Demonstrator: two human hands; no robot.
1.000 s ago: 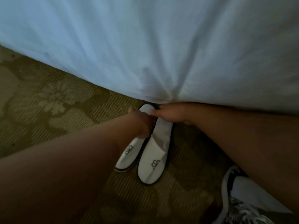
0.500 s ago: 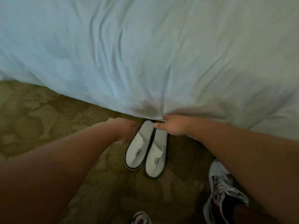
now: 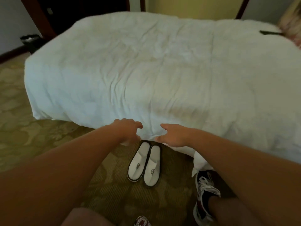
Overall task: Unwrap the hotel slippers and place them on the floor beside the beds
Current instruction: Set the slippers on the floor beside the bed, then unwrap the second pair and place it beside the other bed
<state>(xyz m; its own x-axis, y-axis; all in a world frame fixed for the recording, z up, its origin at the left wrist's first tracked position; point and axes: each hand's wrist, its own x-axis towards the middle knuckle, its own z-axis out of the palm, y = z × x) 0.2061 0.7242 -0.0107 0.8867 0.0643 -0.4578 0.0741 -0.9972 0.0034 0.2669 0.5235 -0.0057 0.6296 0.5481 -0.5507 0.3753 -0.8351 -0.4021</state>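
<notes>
Two white hotel slippers with dark soles and a grey logo lie side by side on the patterned carpet, the left slipper (image 3: 138, 163) touching the right slipper (image 3: 152, 168). Their heel ends point at the bed's edge. My left hand (image 3: 126, 130) hovers above and to the left of them, fingers apart, holding nothing. My right hand (image 3: 173, 135) hovers above and to the right, also empty with fingers spread. Both hands are raised clear of the slippers, in front of the hanging white duvet (image 3: 146, 75).
The bed fills the upper view. A dark flat object (image 3: 270, 32) lies on its far right corner. A black waste bin (image 3: 31, 42) stands at the far left wall. My right sneaker (image 3: 205, 194) stands beside the slippers; the other shoe's toe (image 3: 142, 221) shows at the bottom.
Both hands have let go of the slippers and lifted away from them. The view has risen and pulled back, so the whole bed now shows.
</notes>
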